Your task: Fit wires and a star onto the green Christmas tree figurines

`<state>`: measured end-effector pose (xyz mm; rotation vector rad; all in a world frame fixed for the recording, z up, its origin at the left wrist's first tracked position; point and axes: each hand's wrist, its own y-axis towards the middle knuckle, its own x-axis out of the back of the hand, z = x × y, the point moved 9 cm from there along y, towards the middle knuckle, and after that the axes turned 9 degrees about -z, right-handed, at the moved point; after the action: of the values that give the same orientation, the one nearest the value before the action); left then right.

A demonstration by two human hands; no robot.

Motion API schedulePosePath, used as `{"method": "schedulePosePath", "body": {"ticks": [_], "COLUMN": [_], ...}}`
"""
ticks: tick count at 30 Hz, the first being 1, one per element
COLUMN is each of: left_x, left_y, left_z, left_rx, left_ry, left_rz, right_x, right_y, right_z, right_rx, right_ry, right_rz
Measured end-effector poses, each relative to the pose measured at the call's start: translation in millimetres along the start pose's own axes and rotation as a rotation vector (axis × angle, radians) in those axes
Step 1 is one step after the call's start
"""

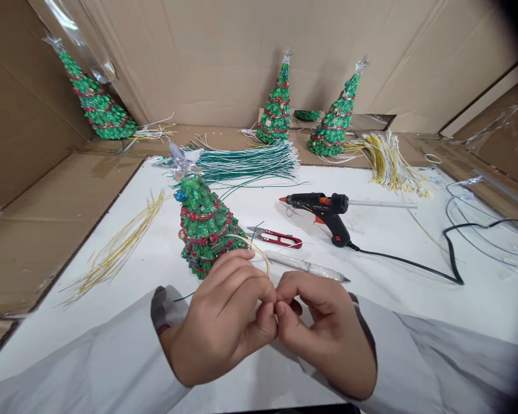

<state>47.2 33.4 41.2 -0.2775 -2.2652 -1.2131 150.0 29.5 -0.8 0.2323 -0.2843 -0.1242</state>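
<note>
Upper left of the frame: a green tree with red garland and silver star [97, 100], tilted, near the cardboard wall. Loose pale wires at its base.

Left of the frame, on the white surface: a loose bundle of yellow wires [116, 247], laid aslant.

Left of centre: the nearest tree [207, 221], leaning toward upper left, silver star at its tip, blue ball just below the star. Its lower right side lies partly behind the left hand. Behind it, upper centre, a spread of green and white wires [250, 161].

Lower centre: left hand [228, 316], back of the hand up. Forefinger and thumb closed in a pinch, other fingers bent, nearest the tree's base; contact with the tree, cannot tell. A thin yellow-white wire [262, 253] arcs just above these fingers, its lower end lost behind them.

Right hand [323, 330] just beside it: thumb and forefinger also closed in a pinch, tips meeting those of the left. Whatever lies between the tips is hidden, too small to tell.

Beyond the hands: red-handled snips [280, 238], a whitish pen-like tool [306, 265], then right of centre a black glue gun [322, 208], nozzle toward the left, white stick out the back, cord running right.

Upper centre and upper right: two more trees [276, 109], a yellow-white wire bundle [391, 164] beside the right-hand one.
</note>
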Motion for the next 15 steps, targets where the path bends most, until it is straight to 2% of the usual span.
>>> {"method": "schedulePosePath", "body": {"ticks": [4, 10, 15], "left_x": [9.6, 13.2, 15.2], "left_y": [5.6, 6.9, 5.3], "left_z": [0.8, -11.1, -13.6], "left_rx": [0.055, -0.058, -0.097], "left_ry": [-0.032, 0.028, 0.060], "left_rz": [-0.027, -0.060, -0.096], "right_x": [3.1, 4.3, 7.0], "right_y": [0.0, -5.7, -7.9], "right_z": [-3.1, 10.5, 12.4], "right_rx": [-0.017, 0.147, 0.209], "right_ry": [0.008, 0.122, 0.117], "right_rz": [-0.027, -0.023, -0.049]}}
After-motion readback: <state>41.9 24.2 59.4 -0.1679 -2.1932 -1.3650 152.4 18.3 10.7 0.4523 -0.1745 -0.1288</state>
